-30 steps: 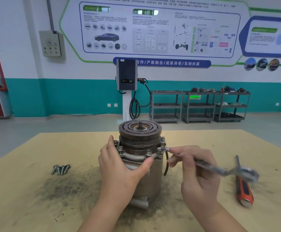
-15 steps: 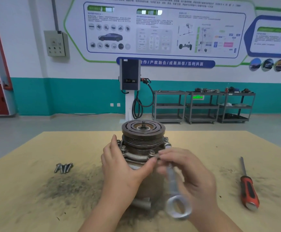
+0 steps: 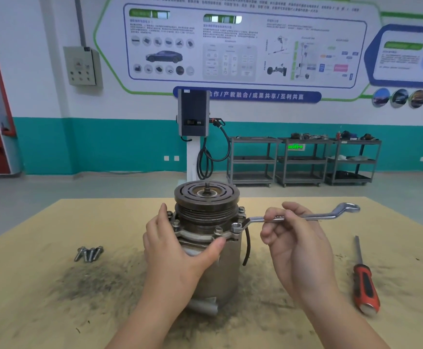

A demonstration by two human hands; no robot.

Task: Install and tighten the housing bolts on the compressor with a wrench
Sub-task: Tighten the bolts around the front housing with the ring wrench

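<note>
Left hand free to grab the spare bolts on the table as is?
Probably not right away. The left hand is wrapped around the compressor, steadying it. The spare bolts lie in the open on the table to its left with nothing between, so letting go should clear the way.

The right hand (image 3: pixel 296 238) has swung the ring wrench (image 3: pixel 298 217) from pointing toward the viewer half a second earlier to pointing right and away, its free ring end now raised beyond the hand. The near ring end now sits on the housing bolt (image 3: pixel 236 226) at the compressor's right front.
</note>
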